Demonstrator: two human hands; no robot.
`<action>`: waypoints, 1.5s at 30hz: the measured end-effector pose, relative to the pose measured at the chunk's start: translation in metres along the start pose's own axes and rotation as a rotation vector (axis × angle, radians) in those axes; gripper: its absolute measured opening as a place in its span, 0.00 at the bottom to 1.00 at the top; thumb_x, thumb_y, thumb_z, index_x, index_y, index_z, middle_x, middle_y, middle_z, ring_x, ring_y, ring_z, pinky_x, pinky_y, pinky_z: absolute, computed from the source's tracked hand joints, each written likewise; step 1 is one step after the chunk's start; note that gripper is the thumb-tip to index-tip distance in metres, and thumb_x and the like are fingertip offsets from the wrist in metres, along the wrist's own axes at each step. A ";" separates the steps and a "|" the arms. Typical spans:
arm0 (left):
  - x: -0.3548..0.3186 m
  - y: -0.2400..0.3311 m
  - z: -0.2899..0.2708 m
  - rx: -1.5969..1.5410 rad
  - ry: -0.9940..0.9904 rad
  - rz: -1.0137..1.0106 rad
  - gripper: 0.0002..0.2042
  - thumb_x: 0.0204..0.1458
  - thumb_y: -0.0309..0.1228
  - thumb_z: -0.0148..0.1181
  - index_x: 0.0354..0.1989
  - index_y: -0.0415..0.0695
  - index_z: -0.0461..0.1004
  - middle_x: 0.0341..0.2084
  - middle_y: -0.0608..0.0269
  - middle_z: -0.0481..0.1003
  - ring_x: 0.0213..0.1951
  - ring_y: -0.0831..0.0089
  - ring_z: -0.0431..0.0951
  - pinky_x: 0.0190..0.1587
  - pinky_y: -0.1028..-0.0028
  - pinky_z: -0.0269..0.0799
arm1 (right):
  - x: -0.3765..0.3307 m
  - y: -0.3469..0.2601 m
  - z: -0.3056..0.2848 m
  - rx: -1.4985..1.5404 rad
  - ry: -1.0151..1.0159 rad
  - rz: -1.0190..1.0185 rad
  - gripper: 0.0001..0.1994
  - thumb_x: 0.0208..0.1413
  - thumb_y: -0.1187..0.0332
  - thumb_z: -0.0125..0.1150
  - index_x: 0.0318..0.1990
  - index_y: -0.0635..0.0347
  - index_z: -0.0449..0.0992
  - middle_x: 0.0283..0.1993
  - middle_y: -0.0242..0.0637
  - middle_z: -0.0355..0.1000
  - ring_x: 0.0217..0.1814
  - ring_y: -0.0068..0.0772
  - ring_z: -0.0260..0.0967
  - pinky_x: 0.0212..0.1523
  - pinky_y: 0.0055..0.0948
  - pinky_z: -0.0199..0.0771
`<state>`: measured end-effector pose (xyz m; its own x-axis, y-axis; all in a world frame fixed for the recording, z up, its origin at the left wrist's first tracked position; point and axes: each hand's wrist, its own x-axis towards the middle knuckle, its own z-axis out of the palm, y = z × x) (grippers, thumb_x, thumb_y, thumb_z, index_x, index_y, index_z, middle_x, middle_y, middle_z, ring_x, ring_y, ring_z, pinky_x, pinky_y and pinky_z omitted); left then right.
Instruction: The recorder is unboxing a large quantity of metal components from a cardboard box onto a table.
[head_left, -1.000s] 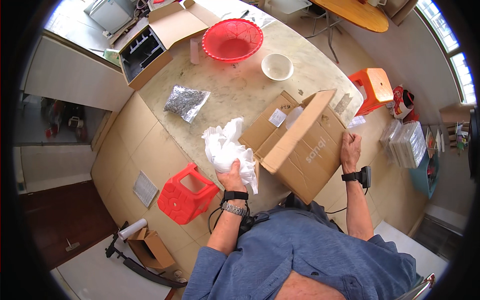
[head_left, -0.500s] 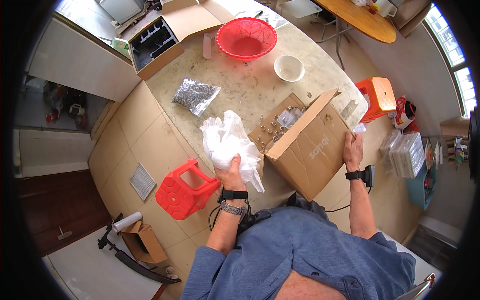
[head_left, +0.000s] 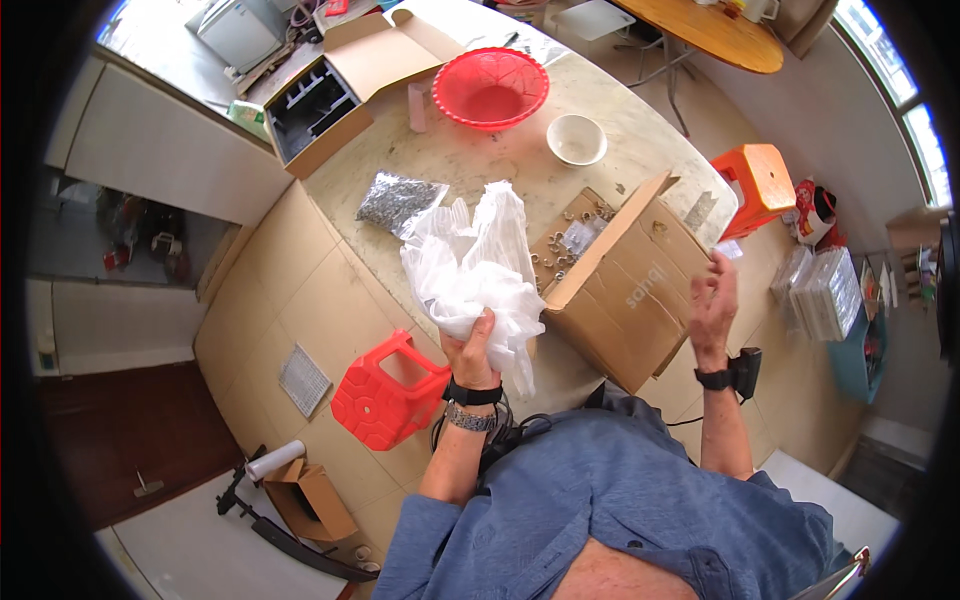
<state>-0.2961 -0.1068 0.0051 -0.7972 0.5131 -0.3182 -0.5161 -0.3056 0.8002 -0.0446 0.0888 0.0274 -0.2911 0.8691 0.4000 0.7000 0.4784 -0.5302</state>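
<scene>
**A:** How are the two hands posed?

**B:** The left hand (head_left: 472, 345) is raised from the lower edge, forearm running up toward twelve o'clock, fingers clenched around the gathered neck of a crumpled white plastic bag (head_left: 476, 268); the bag billows upward above the fist, over the near edge of the marble table (head_left: 480, 165); two bands show on that wrist, one black, one metal. The right hand (head_left: 712, 298) is lifted at about three o'clock from the left one, fingers loosely curled and released, grasping nothing; it hangs just beside the right side of the cardboard box (head_left: 620, 285), whether touching it I cannot tell; a black watch sits on that wrist.

**A:** And the count of things around them?

**B:** One large cardboard box lies tipped on the table edge, flaps open toward eleven o'clock, small metal rings and clear packets visible inside, too small to count; one packet of small metal parts (head_left: 398, 198) at eleven o'clock from the bag; one red mesh basket (head_left: 490, 88) and one white bowl (head_left: 577, 139) toward twelve o'clock; one open box with a dark interior (head_left: 318, 118) at the far left corner; two stools, a red one (head_left: 388, 392) tipped on the floor at nine o'clock from the left hand, an orange one (head_left: 760, 175) at two o'clock.
</scene>
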 end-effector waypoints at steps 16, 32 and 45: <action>-0.034 -0.002 0.021 0.396 -0.528 0.063 0.28 0.45 0.20 0.64 0.56 0.36 0.62 0.49 0.56 0.71 0.48 0.69 0.73 0.52 0.70 0.68 | -0.056 -0.129 0.040 1.140 -0.701 0.316 0.39 0.52 0.61 0.66 0.65 0.68 0.50 0.64 0.48 0.56 0.66 0.36 0.54 0.65 0.35 0.56; -0.074 0.009 0.072 0.812 -0.703 0.374 0.33 0.41 0.26 0.67 0.57 0.34 0.58 0.50 0.47 0.66 0.52 0.58 0.69 0.53 0.63 0.66 | -0.050 -0.108 -0.010 1.262 -0.562 0.224 0.17 0.57 0.69 0.59 0.53 0.65 0.69 0.45 0.35 0.73 0.48 0.24 0.67 0.51 0.28 0.69; -0.077 -0.024 0.126 0.897 -1.084 0.300 0.37 0.45 0.36 0.67 0.62 0.35 0.56 0.56 0.52 0.61 0.54 0.62 0.66 0.55 0.64 0.64 | -0.051 0.030 -0.062 1.245 0.048 0.647 0.13 0.57 0.70 0.59 0.48 0.62 0.73 0.43 0.30 0.74 0.43 0.21 0.71 0.45 0.26 0.74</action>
<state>-0.1833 -0.0380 0.0742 -0.0011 0.9919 0.1269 0.3180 -0.1199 0.9405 0.0322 0.0510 0.0374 -0.1034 0.9825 -0.1552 -0.3367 -0.1814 -0.9240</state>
